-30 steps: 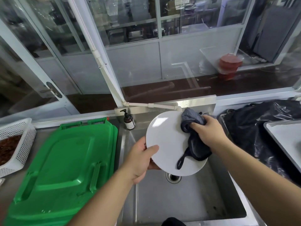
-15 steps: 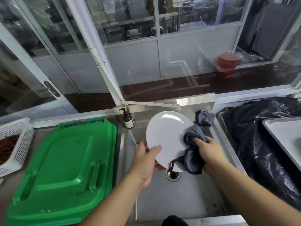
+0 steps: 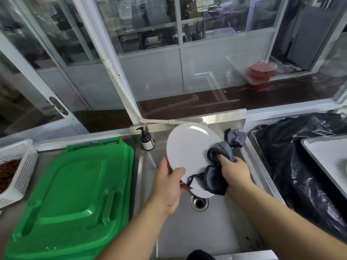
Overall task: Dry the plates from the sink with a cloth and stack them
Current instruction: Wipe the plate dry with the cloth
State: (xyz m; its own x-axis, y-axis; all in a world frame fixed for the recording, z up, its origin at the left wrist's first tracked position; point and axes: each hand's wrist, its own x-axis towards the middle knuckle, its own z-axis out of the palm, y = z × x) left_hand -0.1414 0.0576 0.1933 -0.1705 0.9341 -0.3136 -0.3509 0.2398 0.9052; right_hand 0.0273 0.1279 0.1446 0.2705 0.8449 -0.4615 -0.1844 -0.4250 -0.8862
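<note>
Since the earlier pictures, the right hand (image 3: 234,172) has slid the dark cloth (image 3: 216,177) from the plate's upper rim down to its lower right edge. That white plate (image 3: 187,152) is held tilted above the steel sink (image 3: 212,228), over the drain (image 3: 199,202). The left hand (image 3: 169,188) grips its lower left rim, thumb lying across the face and fingers behind. The right hand is curled round the bunched cloth and presses it against the plate, with a loop of the cloth hanging across the plate's bottom edge.

At the sink's back right corner lies a second, crumpled grey rag (image 3: 235,136); at the back left corner stands a brown pump bottle (image 3: 146,140). Left of the sink, a green bin lid (image 3: 75,199) lies on the worktop, and beyond it sits a white mesh basket (image 3: 22,171) with reddish contents. Right of the sink is a black plastic bag (image 3: 300,175), with a pale tray (image 3: 328,160) over it.
</note>
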